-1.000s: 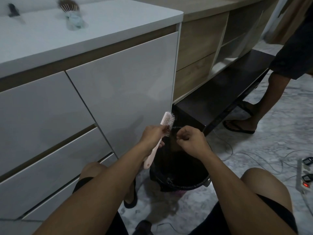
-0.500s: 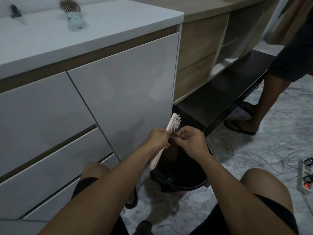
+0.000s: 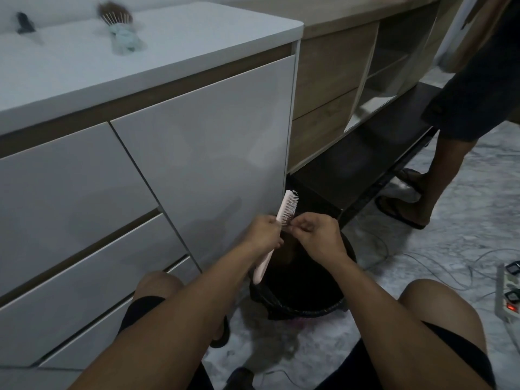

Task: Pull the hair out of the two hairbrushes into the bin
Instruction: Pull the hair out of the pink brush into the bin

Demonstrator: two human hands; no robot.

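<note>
Hair-pulling on the pink hairbrush (image 3: 285, 213): left hand (image 3: 264, 235) clenched round its handle, right hand (image 3: 315, 235) pinching strands at the bristles over the black-lined bin (image 3: 306, 305); next, drop them in.

The white cabinet (image 3: 197, 153) is standing close on the left of the hands, and the dark shelf (image 3: 357, 170) is blocking behind the bin (image 3: 309, 302). Cables (image 3: 439, 266) are lying on the open floor to the right.

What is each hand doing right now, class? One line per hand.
Left hand: closed, gripping the pink hairbrush over the bin.
Right hand: closed, fingertips pinching at the brush's bristles; hair itself too fine to see.
</note>
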